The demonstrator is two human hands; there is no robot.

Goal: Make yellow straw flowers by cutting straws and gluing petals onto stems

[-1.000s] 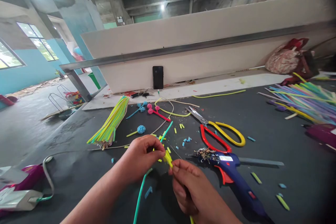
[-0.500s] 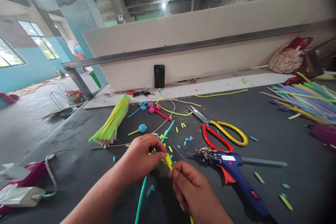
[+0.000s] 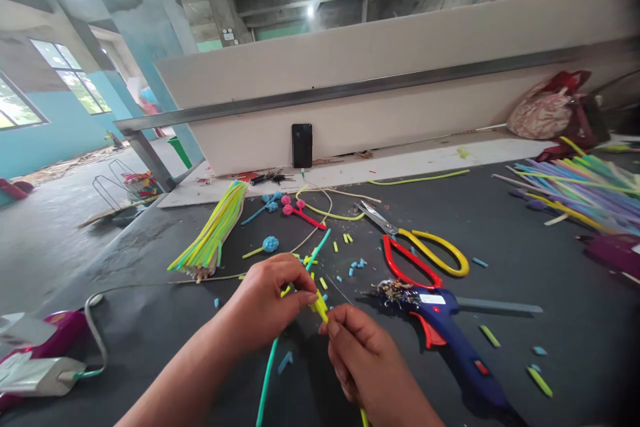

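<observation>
The left hand (image 3: 275,297) and right hand (image 3: 367,357) pinch a yellow piece (image 3: 321,307) between them, above the tabletop (image 3: 155,327) towards its near edge. A teal stem (image 3: 268,383) runs beneath the left hand, perhaps gripped; fingers hide it. A bundle (image 3: 209,230) lies near the far left corner.
</observation>
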